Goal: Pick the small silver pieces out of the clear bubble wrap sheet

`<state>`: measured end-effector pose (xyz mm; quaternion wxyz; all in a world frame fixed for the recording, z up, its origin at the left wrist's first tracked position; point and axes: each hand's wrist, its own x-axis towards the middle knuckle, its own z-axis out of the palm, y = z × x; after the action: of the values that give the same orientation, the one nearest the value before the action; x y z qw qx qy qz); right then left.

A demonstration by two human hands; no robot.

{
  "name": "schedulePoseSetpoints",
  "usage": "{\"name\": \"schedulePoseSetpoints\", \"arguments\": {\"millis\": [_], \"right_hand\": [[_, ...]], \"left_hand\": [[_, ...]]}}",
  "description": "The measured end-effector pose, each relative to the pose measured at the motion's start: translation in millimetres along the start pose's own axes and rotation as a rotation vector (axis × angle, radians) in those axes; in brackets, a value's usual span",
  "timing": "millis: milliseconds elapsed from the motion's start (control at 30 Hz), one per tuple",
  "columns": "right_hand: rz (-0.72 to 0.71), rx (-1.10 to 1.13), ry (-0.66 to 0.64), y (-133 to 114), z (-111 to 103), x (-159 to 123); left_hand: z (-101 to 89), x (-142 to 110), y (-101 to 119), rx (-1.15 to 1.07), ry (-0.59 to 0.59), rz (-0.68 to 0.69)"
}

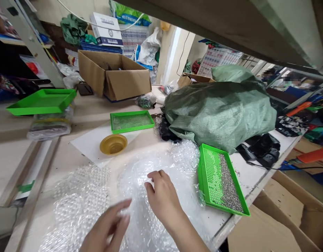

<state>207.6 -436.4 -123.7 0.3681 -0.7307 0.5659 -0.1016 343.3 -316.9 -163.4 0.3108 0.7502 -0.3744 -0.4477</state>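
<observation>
left hand (106, 224) | right hand (163, 199) on bubble wrap (132, 185) | long axis runs forward

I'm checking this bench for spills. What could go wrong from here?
The green plastic tray of small metal pieces sits near the bench edge, with the bubble wrap against its side. Tugging the wrap under the right hand could shift the tray and spill the pieces. The yellow bowl also sits close to the wrap and might get knocked.
</observation>
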Motion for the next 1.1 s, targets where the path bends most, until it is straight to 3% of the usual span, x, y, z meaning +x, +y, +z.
{"name": "schedulePoseSetpoints", "arguments": {"millis": [133,233,367,667,767,933,1100], "right_hand": [[-0.040,0.068,-0.009,-2,2,2],[-0.096,0.155,-0.034,-5,2,-1],[-0.055,0.145,0.042,-5,-7,4],[-0.072,-0.027,-0.014,-13,-1,42],[-0.161,0.109,0.011,-14,2,38],[-0.092,0.626,-0.218,-8,8,38],[-0.066,0.696,-0.218,-10,18,45]], "left_hand": [[21.3,57,36,-0.193,0.059,-0.017],[29.2,73,47,-0.317,0.098,-0.043],[31.6,70,43,-0.358,0.143,-0.049],[45.5,68,34,-0.218,0.237,0.032],[43.2,63,34,-0.293,0.254,0.015],[33.2,53,30,-0.329,0.419,0.053],[27.7,49,28,-0.412,0.392,0.077]]}}
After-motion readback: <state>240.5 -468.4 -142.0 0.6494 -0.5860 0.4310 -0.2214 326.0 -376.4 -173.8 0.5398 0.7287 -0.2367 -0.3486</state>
